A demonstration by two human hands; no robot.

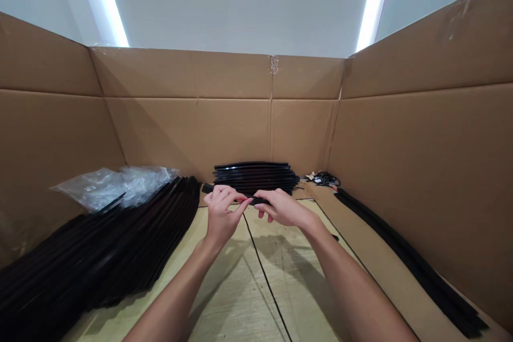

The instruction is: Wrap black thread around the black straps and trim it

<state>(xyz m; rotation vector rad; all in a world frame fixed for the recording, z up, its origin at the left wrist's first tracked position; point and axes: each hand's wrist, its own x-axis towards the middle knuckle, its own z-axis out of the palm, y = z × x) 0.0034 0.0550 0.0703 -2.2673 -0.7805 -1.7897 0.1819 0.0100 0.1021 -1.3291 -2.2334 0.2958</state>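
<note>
Left hand (221,212) and right hand (282,208) are held close together, both closed on one short black strip (256,201) above the table (236,283). Left fingers (224,195) wrap over the strip, and its end projects past them toward the far wall. Right fingertips (262,196) pinch the opposite end. Fingertips of the two hands nearly meet. Both forearms angle inward from the lower corners of the view, wrists slightly bent, and the hands are raised off the surface.

Directly beyond the hands: a neat stack of black strips (254,176). Left of them: a much larger heap of black strips (100,256), with a clear plastic bag (116,187) behind it. Right: a long row of black strips (409,262) along the wall. Far right corner: a small tangle of dark items (323,179), unclear at this size. Cardboard walls (188,133) surround the table on three sides.
</note>
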